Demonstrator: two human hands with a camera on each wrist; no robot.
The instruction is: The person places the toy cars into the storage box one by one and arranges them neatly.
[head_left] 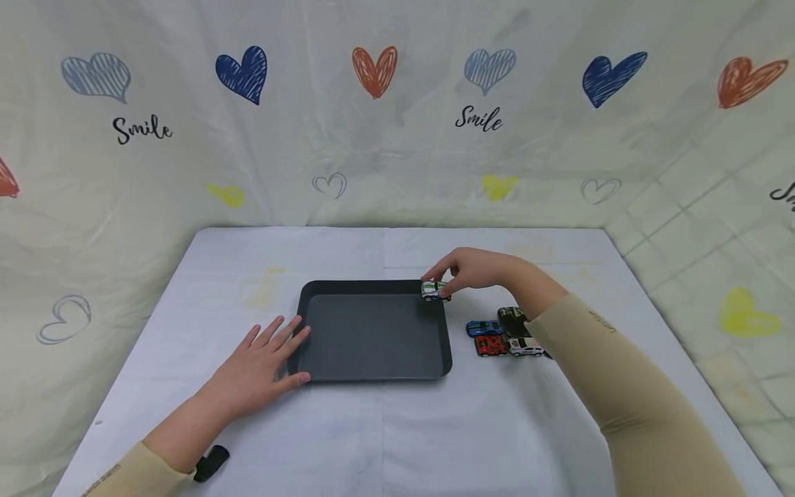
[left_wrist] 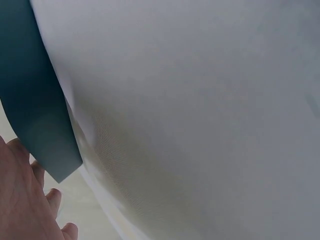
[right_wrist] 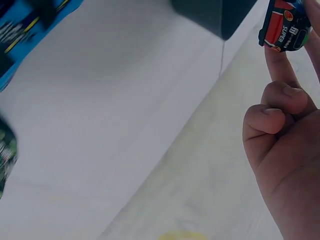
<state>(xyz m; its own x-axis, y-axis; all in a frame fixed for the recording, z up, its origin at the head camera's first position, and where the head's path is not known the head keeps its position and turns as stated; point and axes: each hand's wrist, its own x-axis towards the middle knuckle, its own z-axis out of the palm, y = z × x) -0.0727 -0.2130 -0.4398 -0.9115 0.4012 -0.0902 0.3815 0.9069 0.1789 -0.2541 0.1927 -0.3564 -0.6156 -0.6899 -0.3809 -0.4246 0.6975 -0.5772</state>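
Note:
A dark grey rectangular tray (head_left: 375, 338) lies on the white-covered table. At its left rim rests my left hand (head_left: 254, 373), fingers spread and straight; the left wrist view shows that hand (left_wrist: 25, 195) beside the tray wall (left_wrist: 40, 95). Over the tray's back right corner, my right hand (head_left: 475, 268) pinches a small toy car (head_left: 433, 290) between thumb and forefinger. In the right wrist view the car (right_wrist: 286, 26) shows red and dark markings at the fingertips of the right hand (right_wrist: 290, 120), with other fingers curled.
Right of the tray sit a blue car (head_left: 484, 328), a red car (head_left: 491, 346), a white car (head_left: 524, 346) and a dark green one (head_left: 511, 320), partly under the right forearm. A black object (head_left: 212, 463) lies by the left wrist. A heart-printed cloth (head_left: 410, 145) hangs behind.

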